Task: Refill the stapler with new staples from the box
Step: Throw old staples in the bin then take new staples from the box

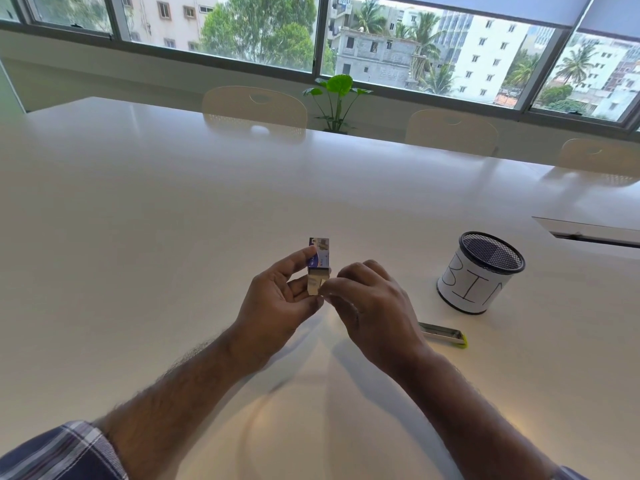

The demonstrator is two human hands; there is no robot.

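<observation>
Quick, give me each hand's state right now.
Left hand: closed around the staple box, held above the table.
Right hand: fingers pinched at the box's open lower end; what they grip cannot be told.

Staple box (318, 259): small, blue/white print, held above the table approx upright, long axis running away from the camera. Near end open; grey inner tray w/ staples (316, 284) partly slid out toward the camera. Stapler (445, 333): lies flat on the table, right of the box and well apart from it, near the front of the view; metal channel faces up, yellow-green tip at its right end, left end hidden.
</observation>
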